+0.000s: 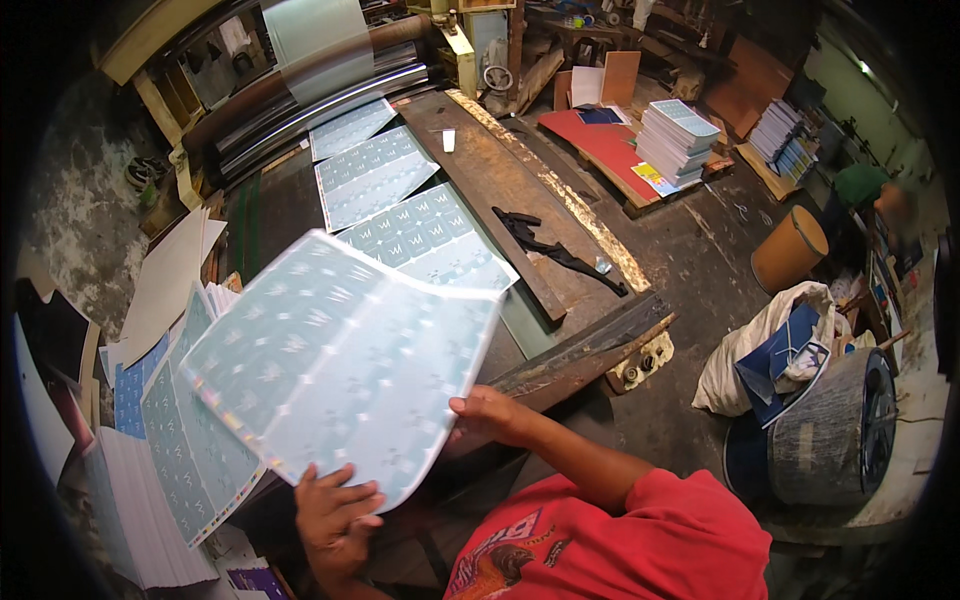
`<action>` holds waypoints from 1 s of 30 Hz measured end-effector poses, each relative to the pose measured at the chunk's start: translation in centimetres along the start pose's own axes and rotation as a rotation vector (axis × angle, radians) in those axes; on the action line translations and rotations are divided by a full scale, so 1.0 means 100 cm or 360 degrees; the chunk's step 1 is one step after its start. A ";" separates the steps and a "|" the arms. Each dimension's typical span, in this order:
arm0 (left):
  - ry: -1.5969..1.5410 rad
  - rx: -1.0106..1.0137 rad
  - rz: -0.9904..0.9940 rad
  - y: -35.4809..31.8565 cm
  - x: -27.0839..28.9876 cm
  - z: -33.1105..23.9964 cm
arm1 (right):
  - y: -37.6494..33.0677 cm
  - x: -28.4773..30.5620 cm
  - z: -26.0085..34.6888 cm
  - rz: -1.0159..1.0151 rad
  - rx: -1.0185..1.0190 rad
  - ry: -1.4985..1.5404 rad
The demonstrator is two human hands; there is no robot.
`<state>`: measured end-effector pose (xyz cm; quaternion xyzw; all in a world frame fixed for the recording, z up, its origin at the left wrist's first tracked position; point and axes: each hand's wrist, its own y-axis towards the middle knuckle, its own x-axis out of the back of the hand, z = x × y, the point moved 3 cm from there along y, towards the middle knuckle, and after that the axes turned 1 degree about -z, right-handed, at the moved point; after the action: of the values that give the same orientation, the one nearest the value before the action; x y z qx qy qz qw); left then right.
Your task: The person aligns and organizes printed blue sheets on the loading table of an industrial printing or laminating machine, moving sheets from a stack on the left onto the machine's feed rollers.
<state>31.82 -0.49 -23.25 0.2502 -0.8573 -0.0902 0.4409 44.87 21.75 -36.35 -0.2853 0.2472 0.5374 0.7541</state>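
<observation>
A large printed sheet point(350, 370), pale blue-green with rows of white marks, is raised and tilted in front of me, slightly blurred. My right hand point(490, 412) pinches its right edge near the lower corner, thumb on top. At the lower left edge, my left hand point(340, 515) has its fingers apart and overlaps the sheet's border without a visible grip. Beyond it, similar sheets point(425, 235) lie in an overlapping row on the machine's bed point(470, 150), leading to metal rollers point(330, 110). A stack of printed sheets point(195, 440) leans at my left.
A dark cloth strip point(560, 250) and a white cup point(448, 140) rest on the bed. Right of it are a red board point(590, 150) with a paper stack point(675, 145), a brown drum point(790, 250), a white sack point(735, 365) and a wrapped barrel point(820, 440). Another person point(860, 185) bends at far right.
</observation>
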 end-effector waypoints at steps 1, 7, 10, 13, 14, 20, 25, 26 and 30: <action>-0.0006 0.0009 0.0121 0.003 -0.007 -0.004 | -0.002 0.001 -0.004 -0.0143 -0.0009 -0.0048; 0.0086 -0.0055 -0.0426 -0.010 0.006 0.016 | -0.023 0.062 -0.070 -0.0528 -0.0200 0.0129; 0.0540 0.0015 -0.0565 -0.022 0.040 0.043 | -0.047 0.089 -0.101 -0.0622 -0.0329 -0.0102; 0.0838 0.0283 -0.0707 -0.012 0.050 0.049 | -0.072 0.084 -0.115 -0.0693 -0.0329 -0.0182; 0.0866 0.0355 -0.0695 -0.009 0.048 0.051 | -0.079 0.083 -0.120 -0.0688 -0.0332 -0.0171; 0.0940 0.0409 -0.0681 -0.027 0.042 0.090 | -0.097 0.072 -0.127 -0.0650 -0.0313 -0.0145; 0.0766 0.0447 -0.0815 -0.028 0.043 0.097 | -0.083 0.072 -0.119 -0.0777 -0.0285 0.0082; 0.0680 0.0451 -0.0825 -0.028 0.044 0.097 | -0.077 0.072 -0.114 -0.0871 -0.0331 0.0173; 0.0547 0.0535 -0.1014 -0.023 0.038 0.097 | -0.051 0.083 -0.095 -0.0853 -0.0285 0.0229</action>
<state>22.98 -5.04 -27.23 0.5837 -0.6532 -0.0377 0.4808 51.62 19.40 -47.94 -0.4433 0.1674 0.3172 0.8215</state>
